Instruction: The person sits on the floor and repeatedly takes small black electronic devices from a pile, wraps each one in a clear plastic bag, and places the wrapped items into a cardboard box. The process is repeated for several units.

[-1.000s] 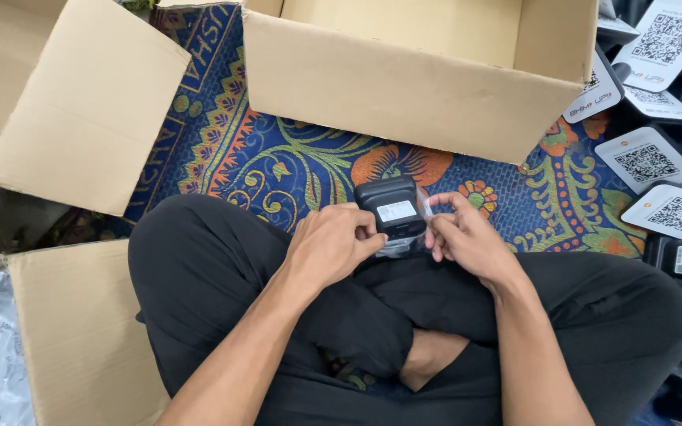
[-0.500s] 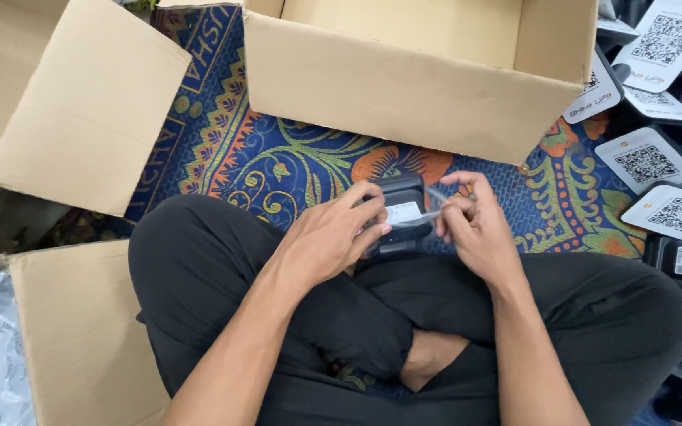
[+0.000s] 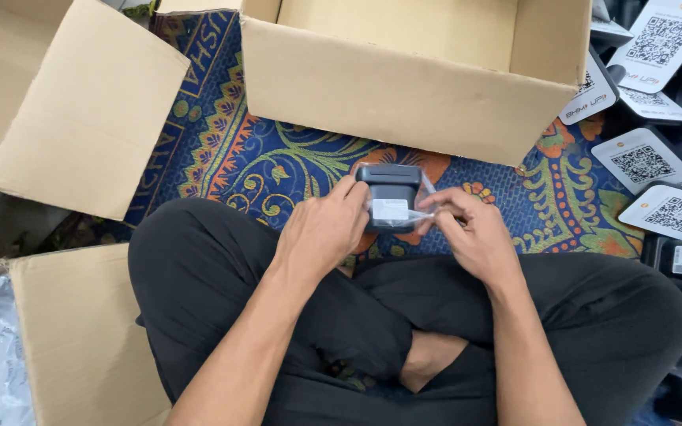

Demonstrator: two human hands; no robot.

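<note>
Head view puts the small black device [image 3: 391, 197] just above my crossed legs, over the patterned rug [image 3: 278, 170]; my left hand [image 3: 321, 233] is wrapped around its left side, gripping it; my right hand [image 3: 471, 233] pinches the clear plastic wrap [image 3: 422, 211] at its right edge; 1 cardboard box [image 3: 404, 95] stands open beyond; I judge a sharp tug could tear the wrap or twist the device loose.

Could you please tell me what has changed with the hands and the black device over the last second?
The black device has been lifted away from the lap, toward the cardboard box. The left hand keeps gripping its side, while the right hand still pinches the clear wrap. The box and patterned rug stayed put.
</note>
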